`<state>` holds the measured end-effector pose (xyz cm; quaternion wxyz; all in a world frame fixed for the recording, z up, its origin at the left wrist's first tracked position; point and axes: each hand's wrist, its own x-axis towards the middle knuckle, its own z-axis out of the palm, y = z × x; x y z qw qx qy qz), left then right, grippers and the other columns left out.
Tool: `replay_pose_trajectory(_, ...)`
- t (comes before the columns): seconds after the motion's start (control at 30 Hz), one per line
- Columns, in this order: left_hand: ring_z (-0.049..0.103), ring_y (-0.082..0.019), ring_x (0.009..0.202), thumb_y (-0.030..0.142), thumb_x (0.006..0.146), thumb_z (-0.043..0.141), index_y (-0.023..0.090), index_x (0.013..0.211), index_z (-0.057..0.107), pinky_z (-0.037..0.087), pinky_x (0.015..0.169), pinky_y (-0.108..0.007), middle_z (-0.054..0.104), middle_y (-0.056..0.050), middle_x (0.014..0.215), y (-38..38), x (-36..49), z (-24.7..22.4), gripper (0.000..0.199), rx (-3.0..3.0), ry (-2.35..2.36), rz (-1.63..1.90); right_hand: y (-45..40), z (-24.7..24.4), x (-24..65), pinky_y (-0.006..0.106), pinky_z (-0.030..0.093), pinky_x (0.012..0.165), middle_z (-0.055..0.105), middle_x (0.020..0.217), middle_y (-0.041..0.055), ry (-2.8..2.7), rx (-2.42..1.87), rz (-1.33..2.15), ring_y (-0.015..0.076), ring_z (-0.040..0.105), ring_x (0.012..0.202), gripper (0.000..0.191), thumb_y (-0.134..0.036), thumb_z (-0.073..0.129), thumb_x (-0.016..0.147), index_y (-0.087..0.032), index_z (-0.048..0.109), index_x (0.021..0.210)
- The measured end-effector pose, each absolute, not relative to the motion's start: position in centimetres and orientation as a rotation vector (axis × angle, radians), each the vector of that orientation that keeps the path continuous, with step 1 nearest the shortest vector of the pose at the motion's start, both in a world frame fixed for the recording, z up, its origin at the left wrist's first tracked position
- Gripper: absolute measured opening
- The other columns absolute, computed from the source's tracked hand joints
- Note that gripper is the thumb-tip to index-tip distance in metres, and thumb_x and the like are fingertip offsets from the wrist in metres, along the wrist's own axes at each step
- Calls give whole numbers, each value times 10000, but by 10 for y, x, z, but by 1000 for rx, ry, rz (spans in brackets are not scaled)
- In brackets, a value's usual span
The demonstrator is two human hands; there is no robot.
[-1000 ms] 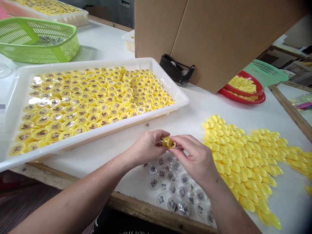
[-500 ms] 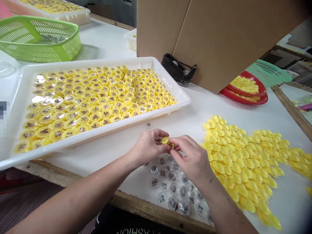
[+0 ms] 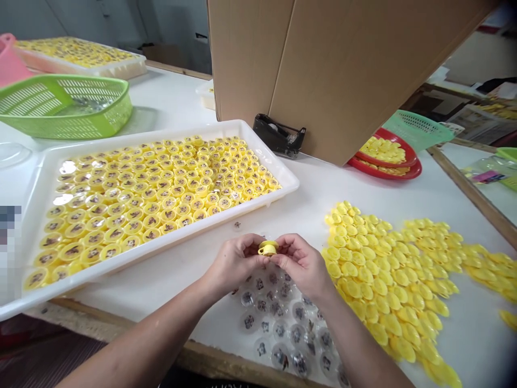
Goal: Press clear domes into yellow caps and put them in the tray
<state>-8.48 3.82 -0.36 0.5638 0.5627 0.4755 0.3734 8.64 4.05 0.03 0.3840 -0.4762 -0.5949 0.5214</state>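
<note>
A small yellow toy teacup (image 3: 268,248) with a side handle is pinched between the fingertips of both hands, a flat yellow disc on its upper side. My left hand (image 3: 231,264) grips it from the left, and my right hand (image 3: 304,263) from the right; fingers hide part of it. Below my hands lie several clear round pieces with printed animal pictures (image 3: 279,327). To the right spreads a heap of yellow oval dishes (image 3: 379,275). On the left, a white tray (image 3: 287,182) holds rows of yellow cups with pictures on their tops (image 3: 151,194).
A large cardboard box (image 3: 307,81) stands behind, with a black tape dispenser (image 3: 278,136) against it. Red plates (image 3: 414,170) of yellow pieces sit at the right, near a mint basket (image 3: 424,129). A green basket (image 3: 100,126) is at the back left. The table's wooden edge (image 3: 218,358) runs nearby.
My fingers have turned the yellow teacup, so its side and handle now show with the disc uppermost. My right hand has shifted round to its right side. The camera view has tilted up slightly.
</note>
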Motion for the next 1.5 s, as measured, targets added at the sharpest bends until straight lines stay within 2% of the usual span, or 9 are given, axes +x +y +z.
replay_pose_trajectory(0.2, 568, -145, 653, 269, 757, 622, 150, 827, 633, 402, 575, -230, 644, -13, 704, 38, -88, 9, 138, 1575, 1298, 795, 41, -2, 83, 229, 484, 606, 592, 720, -21, -1461, -1172, 1383, 110, 559, 640, 147, -265, 662, 757, -191, 570, 845)
replay_pose_trajectory(0.33, 563, -152, 660, 314, 750, 626, 130, 830, 632, 403, 564, -226, 643, -32, 726, 37, -86, 9, 200, 1469, 1230, 787, 42, -1, 83, 225, 470, 584, 579, 688, -31, -1377, -1205, 1507, 104, 547, 618, 183, -307, 691, 738, -184, 578, 812)
replay_pose_trajectory(0.53, 564, -141, 652, 314, 731, 644, 123, 958, 603, 423, 568, -232, 640, -56, 776, 35, -90, 29, 299, 1419, 1165, 870, 45, 9, 99, 272, 500, 688, 647, 899, 37, -1395, -1198, 1527, 157, 600, 794, 321, -396, 665, 762, -192, 590, 999)
replay_pose_trajectory(0.67, 541, -116, 597, 345, 744, 621, 179, 1024, 560, 406, 535, -216, 605, -4, 704, 78, -134, 65, 331, 1670, 1391, 935, 52, 11, 114, 268, 500, 638, 649, 900, 51, -1275, -1294, 1369, 159, 612, 750, 351, -450, 638, 770, -191, 581, 999)
replay_pose_trajectory(0.73, 524, -111, 572, 359, 741, 605, 185, 1017, 582, 386, 509, -208, 588, 7, 666, 114, -160, 82, 328, 1817, 1562, 789, 55, 10, 118, 261, 498, 623, 645, 876, 46, -1261, -1319, 1321, 157, 610, 736, 364, -452, 646, 760, -191, 578, 1004)
replay_pose_trajectory(0.83, 558, -124, 639, 354, 748, 562, 181, 1100, 579, 402, 527, -204, 643, -23, 784, 166, -187, 95, 393, 1983, 1711, 390, 55, 6, 119, 259, 499, 628, 644, 878, 50, -1312, -1325, 1308, 158, 606, 737, 369, -443, 647, 755, -189, 576, 1013)
replay_pose_trajectory(1.03, 594, -136, 723, 299, 674, 614, 216, 1013, 679, 425, 589, -193, 682, -15, 877, 207, -188, 81, 355, 2088, 1580, -11, 55, -3, 120, 270, 503, 656, 635, 903, 56, -1382, -1334, 1326, 161, 600, 757, 362, -431, 607, 780, -188, 557, 1043)
replay_pose_trajectory(1.33, 599, -132, 816, 260, 706, 574, 285, 925, 723, 432, 666, -186, 698, 39, 990, 223, -181, 65, 265, 2161, 1347, -280, 55, -4, 118, 277, 498, 671, 633, 909, 56, -1397, -1366, 1319, 169, 601, 785, 336, -399, 589, 793, -195, 549, 1057)
replay_pose_trajectory(1.5, 601, -133, 858, 236, 730, 548, 255, 962, 705, 433, 686, -182, 688, 25, 1018, 218, -184, 64, 281, 2212, 1374, -247, 56, -5, 121, 283, 501, 685, 633, 917, 58, -1398, -1362, 1343, 168, 604, 781, 351, -402, 594, 786, -193, 550, 1065)
